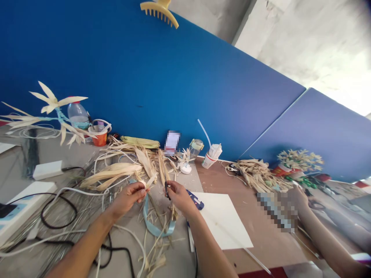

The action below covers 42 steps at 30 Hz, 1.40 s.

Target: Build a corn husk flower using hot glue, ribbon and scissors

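- At far left a white power strip lies on the table among tangled cables, with pale husk flowers leaning above and behind it
- A plastic bottle and a red cup stand near the blue wall panel
- Loose dried husks spread rightward from there, a corn cob lying behind them
- The left hand has its thumb and fingers pinched together on a pale husk strip, with a small white thing at the fingertips too blurred to name
- That strip lies between the two hands, nearer the left; its long axis runs up and to the right from the left fingertips
- A blue ribbon curves on the table below the strip
- A slim dark tool, perhaps scissors, stands nearly upright in view, just right of the strip and apart from it
- The right hand has its fingers closed around that tool; whether its blades are parted I cannot tell
- Right of this hand lies a sheet of white paper, then a husk pile beside another person's hand
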{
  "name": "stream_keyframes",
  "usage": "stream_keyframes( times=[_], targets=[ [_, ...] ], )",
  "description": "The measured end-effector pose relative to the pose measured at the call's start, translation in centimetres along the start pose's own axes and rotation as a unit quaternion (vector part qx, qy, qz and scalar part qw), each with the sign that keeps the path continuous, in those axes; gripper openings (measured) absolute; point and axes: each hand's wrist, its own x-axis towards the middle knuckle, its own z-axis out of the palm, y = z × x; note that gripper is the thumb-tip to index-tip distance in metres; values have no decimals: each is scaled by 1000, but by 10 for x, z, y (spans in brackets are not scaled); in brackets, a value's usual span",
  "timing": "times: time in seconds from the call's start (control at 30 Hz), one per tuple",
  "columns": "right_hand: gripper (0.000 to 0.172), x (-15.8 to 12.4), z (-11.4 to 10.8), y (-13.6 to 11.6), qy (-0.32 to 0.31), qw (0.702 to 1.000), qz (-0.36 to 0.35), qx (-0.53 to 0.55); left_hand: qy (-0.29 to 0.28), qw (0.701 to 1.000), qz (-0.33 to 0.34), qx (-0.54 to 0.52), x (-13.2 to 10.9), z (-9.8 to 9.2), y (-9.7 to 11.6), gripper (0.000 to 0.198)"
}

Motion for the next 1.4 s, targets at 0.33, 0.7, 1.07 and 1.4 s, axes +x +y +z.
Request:
stream_keyframes(
  times=[0.33, 0.7, 1.07, 1.4],
  targets=[
    [40, -21, 6, 0, -74, 950, -13, 304, 29, 1000, -11, 1, 1, 6, 4, 28],
    [23, -18, 30, -5, -17, 950, -54, 307, 21, 999, -24, 17, 0, 7, 6, 28],
    [24, -14, 38, 3, -15, 952, -57, 301, 37, 999, -35, 3, 0, 7, 2, 25],
    [29, -12, 14, -2, 103, 980, -64, -155, 74, 983, -38, -162, 0, 0, 3, 19]
  ],
)
